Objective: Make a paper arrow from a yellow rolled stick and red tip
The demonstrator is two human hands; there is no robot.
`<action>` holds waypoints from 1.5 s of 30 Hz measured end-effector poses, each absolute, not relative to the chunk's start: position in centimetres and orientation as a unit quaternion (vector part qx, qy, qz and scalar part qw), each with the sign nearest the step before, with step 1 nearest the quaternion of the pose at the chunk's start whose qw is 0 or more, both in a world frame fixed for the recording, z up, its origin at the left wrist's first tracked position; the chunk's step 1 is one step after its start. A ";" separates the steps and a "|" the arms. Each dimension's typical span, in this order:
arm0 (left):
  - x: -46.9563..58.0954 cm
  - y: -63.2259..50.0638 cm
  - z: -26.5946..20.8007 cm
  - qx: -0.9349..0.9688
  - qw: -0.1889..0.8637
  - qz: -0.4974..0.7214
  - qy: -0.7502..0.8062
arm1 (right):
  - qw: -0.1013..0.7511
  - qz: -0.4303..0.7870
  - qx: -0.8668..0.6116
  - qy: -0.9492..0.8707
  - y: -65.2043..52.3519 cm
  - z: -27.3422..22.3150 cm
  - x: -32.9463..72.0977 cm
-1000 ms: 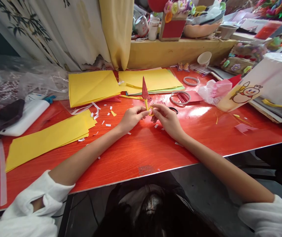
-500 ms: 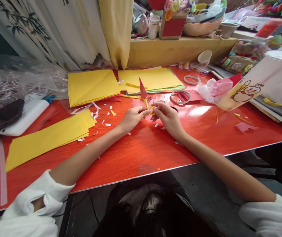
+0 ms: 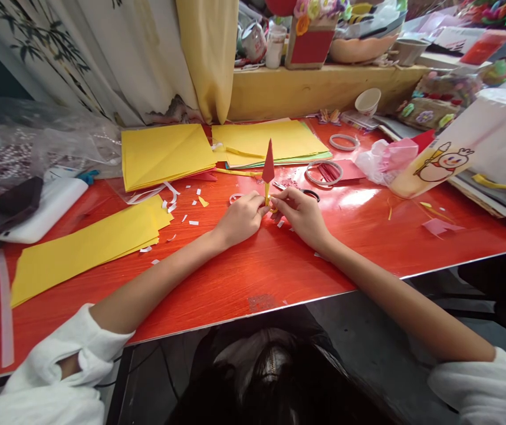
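Between my hands a small paper piece with a pointed red tip [image 3: 269, 162] and a narrow yellow lower part [image 3: 267, 190] stands upright above the table. My left hand [image 3: 244, 217] pinches its base between thumb and fingers. My right hand [image 3: 301, 213] is closed with its fingertips on yellow paper at the same base, touching my left fingertips. How the yellow paper is wrapped there is partly hidden by the fingers. Behind my right hand lie scissors, with a dark handle [image 3: 312, 195] in sight.
Yellow paper stacks [image 3: 167, 156] lie at the back, and cut yellow sheets [image 3: 89, 251] at the left. White scraps [image 3: 193, 223] dot the red table [image 3: 217, 283]. Tape rings [image 3: 324, 174] sit behind my right hand. A large drink cup [image 3: 443, 159] leans at the right.
The red-tipped piece has swung from a leftward lean to upright and shifted slightly right. My left hand has turned a little and moved with it, uncovering a pinkish ring behind it.
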State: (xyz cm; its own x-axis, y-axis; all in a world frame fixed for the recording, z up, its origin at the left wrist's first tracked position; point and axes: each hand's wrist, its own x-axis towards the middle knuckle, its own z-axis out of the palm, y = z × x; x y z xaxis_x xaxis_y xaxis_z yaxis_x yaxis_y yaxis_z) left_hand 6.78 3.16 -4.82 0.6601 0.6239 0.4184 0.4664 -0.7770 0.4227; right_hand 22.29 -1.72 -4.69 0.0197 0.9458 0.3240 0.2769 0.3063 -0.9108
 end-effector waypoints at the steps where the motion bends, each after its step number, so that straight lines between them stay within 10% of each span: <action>1: 6.8 3.1 -4.9 0.902 0.135 0.279 0.300 | 0.516 0.325 -0.492 -0.622 -1.7 -4.7 22.3; 12: 6.8 3.0 -4.7 0.902 0.144 0.294 0.281 | 0.501 0.335 -0.508 -0.615 -1.8 -4.5 22.2; 23: 6.6 4.5 -4.3 0.709 0.533 0.339 0.313 | 0.504 0.336 -0.511 -0.611 -1.2 -4.7 22.3; 45: 6.4 4.5 -4.1 0.634 0.618 0.376 0.272 | 0.544 0.320 -0.487 -0.604 -1.4 -4.8 22.3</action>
State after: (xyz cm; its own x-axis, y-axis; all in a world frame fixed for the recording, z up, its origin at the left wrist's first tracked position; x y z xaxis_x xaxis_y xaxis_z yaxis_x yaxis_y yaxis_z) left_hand 6.37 4.49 -4.15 0.5691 0.8101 0.1406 -0.1198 -0.0875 0.9889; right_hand 22.26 -1.45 -4.84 0.0666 0.9365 0.3443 0.2401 0.3199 -0.9165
